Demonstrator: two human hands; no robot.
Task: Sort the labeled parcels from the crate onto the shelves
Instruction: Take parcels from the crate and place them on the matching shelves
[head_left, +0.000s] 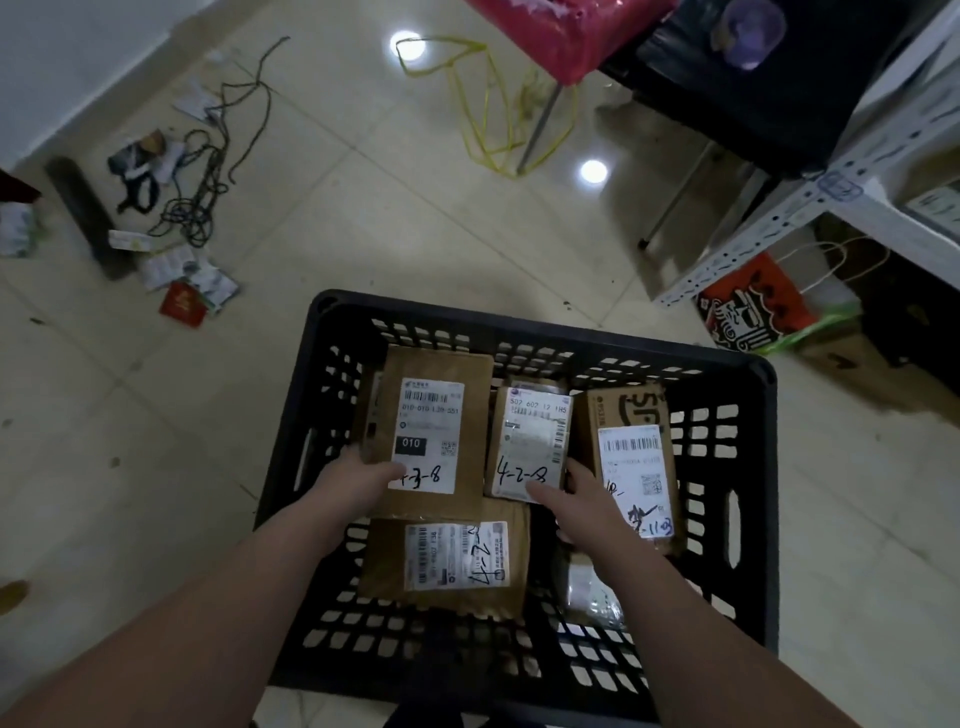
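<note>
The white perforated shelf rack (779, 218) stands off to our right, well apart from the black crate (519, 323) on the tiled floor in front of us. All four parcels we can read lie inside the crate, labels up.

The brown parcel marked 4-3-8 (431, 415) lies at the far left, its long axis running away from us. Nearer us lies a padded envelope (452, 564), turned crosswise. A printed carton (631, 457) sits against the right side, and the small parcel marked 4-2-8 (530, 441) is wedged between the carton and the brown parcel, also lengthwise away from us.

Our left hand (358, 475) grips the near left corner of the 4-3-8 parcel, thumb flat on its label and fingers curled under the edge. Our right hand (576, 499) holds the near end of the 4-2-8 parcel, thumb on top. Its fingers seem to reach down the gap beside the carton, though that gap is too dark to be sure.

Each parcel stretches forward from the hand that holds it, so we judge that a straight lift towards us would clear both. The rack is nearer our right hand.
</note>
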